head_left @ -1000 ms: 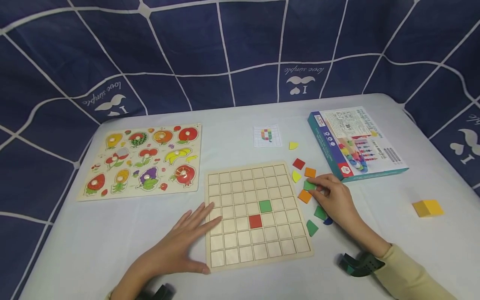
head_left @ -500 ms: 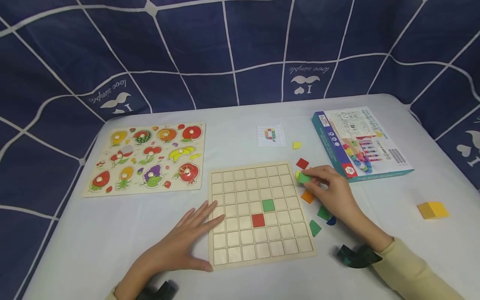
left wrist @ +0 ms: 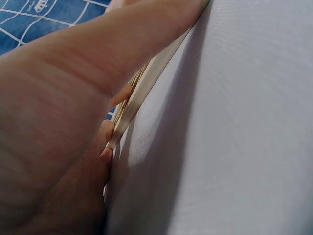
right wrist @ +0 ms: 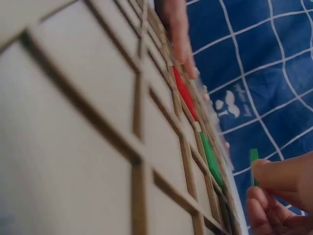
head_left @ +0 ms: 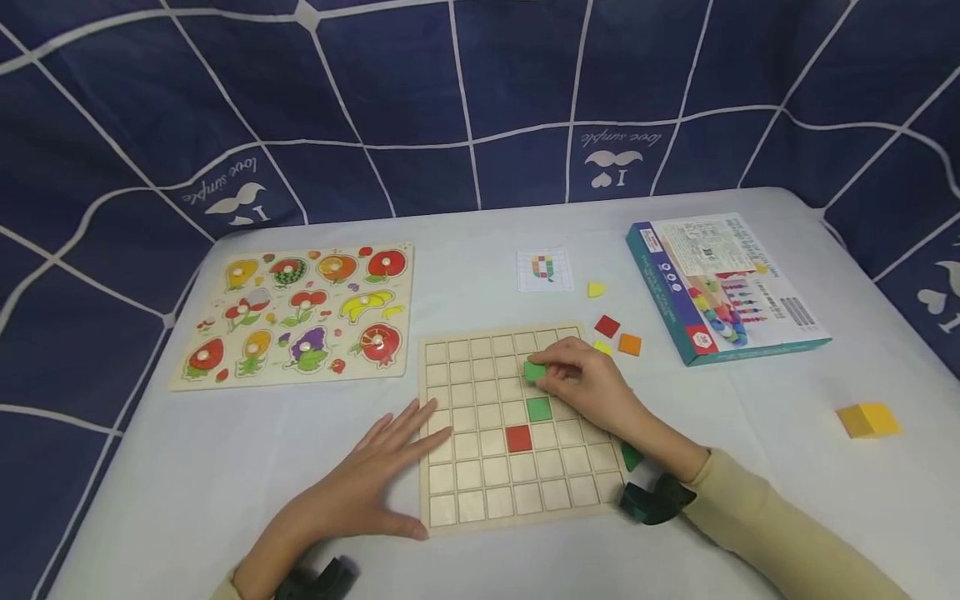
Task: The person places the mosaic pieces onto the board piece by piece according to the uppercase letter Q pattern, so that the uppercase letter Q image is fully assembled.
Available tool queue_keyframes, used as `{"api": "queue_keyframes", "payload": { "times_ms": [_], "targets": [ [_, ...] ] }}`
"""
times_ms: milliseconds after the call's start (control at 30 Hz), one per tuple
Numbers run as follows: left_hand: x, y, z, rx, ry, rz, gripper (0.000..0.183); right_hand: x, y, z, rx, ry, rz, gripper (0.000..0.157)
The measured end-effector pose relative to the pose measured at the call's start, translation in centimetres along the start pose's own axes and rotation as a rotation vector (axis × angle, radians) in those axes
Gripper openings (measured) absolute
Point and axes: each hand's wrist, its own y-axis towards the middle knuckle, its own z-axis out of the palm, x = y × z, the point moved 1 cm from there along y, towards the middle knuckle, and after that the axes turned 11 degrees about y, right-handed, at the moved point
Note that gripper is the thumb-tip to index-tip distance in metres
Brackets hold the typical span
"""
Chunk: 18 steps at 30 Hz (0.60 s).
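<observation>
A wooden grid board (head_left: pixel 468 505) lies on the table with a green square tile (head_left: pixel 539 409) and a red square tile (head_left: pixel 519 438) set in its cells. My right hand (head_left: pixel 596 390) pinches another green tile (head_left: pixel 534 372) between thumb and fingers over the board, behind the seated green one. In the right wrist view the pinched green tile (right wrist: pixel 254 154) stands on edge, apart from the board. My left hand (head_left: pixel 360 492) rests along the board's left edge, fingers spread and straight, thumb at the near corner. The left wrist view shows its thumb side (left wrist: pixel 98 54) beside the board's edge.
Right of the board lie a red tile (head_left: pixel 607 326), an orange tile (head_left: pixel 630 344), yellow pieces (head_left: pixel 596 289) and a partly hidden green piece (head_left: pixel 631 456). Behind are a pattern card (head_left: pixel 530 279) and a box (head_left: pixel 772 292). A fruit puzzle (head_left: pixel 281 375) lies left, a yellow block (head_left: pixel 868 420) right.
My right hand has picked the green tile up from the loose pieces and carried it left over the board. The left hand stays on the board's edge.
</observation>
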Motion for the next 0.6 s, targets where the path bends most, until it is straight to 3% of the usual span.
{"api": "queue_keyframes", "payload": {
  "times_ms": [233, 600],
  "targets": [
    [0.01, -0.08, 0.01, 0.029, 0.010, -0.016, 0.109, -0.84, 0.01, 0.81, 0.046, -0.100, -0.012, 0.027],
    [-0.06, 0.04, -0.11, 0.028, 0.005, -0.013, 0.110, -0.63, -0.05, 0.76, 0.080, -0.146, -0.003, 0.025]
  ]
}}
